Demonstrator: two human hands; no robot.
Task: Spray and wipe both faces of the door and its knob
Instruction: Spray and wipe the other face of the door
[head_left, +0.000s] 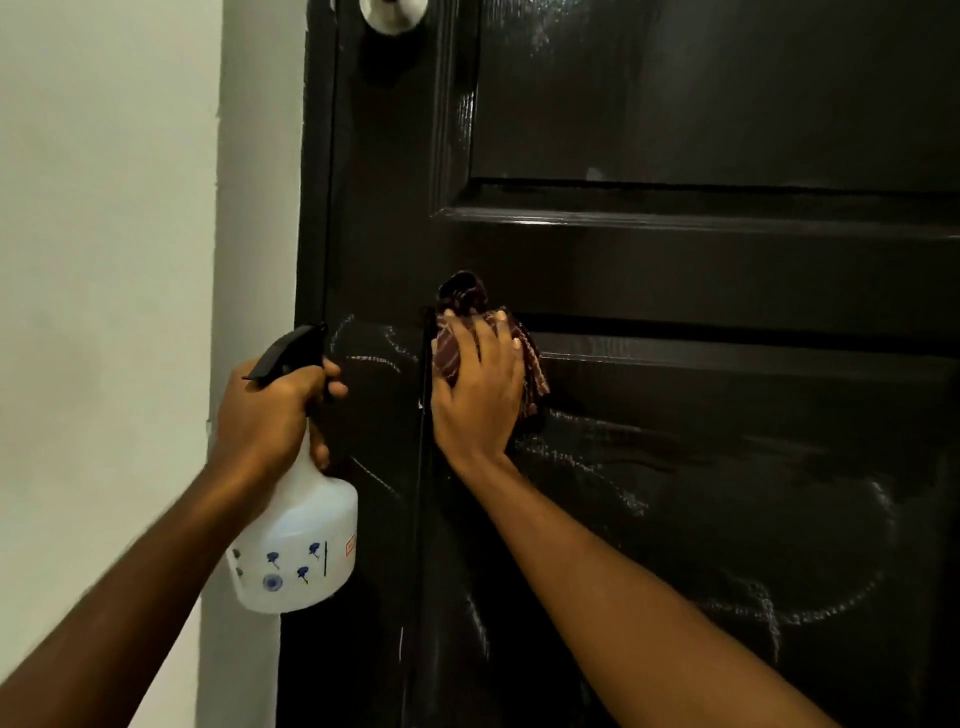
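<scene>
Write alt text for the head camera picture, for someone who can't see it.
A person's right hand presses a dark striped cloth against a glossy black door marked with wet streaks, while the left hand grips a white spray bottle by the door's edge. A pale round knob shows at the top, a light wall on the left.

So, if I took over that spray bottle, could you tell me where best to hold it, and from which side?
Grip the spray bottle by its narrow neck under the black trigger head, as the left hand does now. Come from the back, opposite the nozzle that faces the door, so a finger reaches the trigger. The body below looks too wide to wrap.
</scene>
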